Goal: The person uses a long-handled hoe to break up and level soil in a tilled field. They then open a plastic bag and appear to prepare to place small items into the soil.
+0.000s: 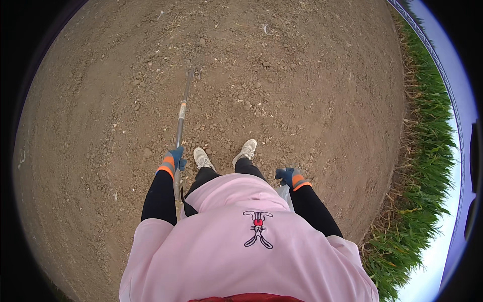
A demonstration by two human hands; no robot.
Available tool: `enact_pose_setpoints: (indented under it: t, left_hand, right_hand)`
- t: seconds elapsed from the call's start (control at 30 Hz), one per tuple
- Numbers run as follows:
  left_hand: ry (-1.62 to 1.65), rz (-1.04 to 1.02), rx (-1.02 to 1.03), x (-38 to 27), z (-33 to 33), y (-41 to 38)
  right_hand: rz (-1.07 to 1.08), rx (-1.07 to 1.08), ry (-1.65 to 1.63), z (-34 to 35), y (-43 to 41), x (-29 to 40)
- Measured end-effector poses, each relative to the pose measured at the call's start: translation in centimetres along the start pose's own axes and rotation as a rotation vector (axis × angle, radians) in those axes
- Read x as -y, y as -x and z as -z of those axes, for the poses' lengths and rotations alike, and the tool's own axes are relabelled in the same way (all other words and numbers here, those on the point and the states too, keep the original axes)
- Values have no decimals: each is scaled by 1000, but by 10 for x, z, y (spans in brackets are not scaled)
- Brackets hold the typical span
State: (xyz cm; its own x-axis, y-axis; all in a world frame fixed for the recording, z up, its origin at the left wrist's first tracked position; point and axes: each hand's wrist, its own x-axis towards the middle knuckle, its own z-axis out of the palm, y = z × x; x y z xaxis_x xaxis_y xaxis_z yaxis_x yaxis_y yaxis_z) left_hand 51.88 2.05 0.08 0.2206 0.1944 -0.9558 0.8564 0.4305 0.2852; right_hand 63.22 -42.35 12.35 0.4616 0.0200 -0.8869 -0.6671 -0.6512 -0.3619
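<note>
My left hand (176, 159), in a blue, grey and orange work glove, is closed around the shaft of a long-handled metal tool (181, 122). The tool reaches forward over the soil, and its small forked or jawed end (194, 72) is at or just above the ground; its exact kind is unclear. My right hand (287, 176), gloved alike, is at my right side with its fingers curled on a translucent plastic bag (284, 193). Much of the bag is hidden behind the hand, forearm and my pink shirt.
Dry, cloddy bare soil (234, 98) surrounds my light shoes (247, 149). A scrap of clear plastic (266, 29) lies far ahead, and bits of straw are scattered about. Tall green crop plants (426, 151) stand in a row along the right.
</note>
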Motion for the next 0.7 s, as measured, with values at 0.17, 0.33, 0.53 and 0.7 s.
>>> enact_pose_setpoints:
  t: [0.17,0.33,0.53,0.7]
  left_hand:
    - [-28,38,-15,101,33,-4]
    - [-35,-207,77,181,58,-14]
    - [-521,-101,-84,129,5,56]
    - [-590,-3,-202,38,-35,115]
  right_hand:
    - [15,123,125,17,-16,-18]
    - [10,99,253,24,-35,19]
    - [266,166,323,56,-67,33]
    - [110,157,178,89,-65,34]
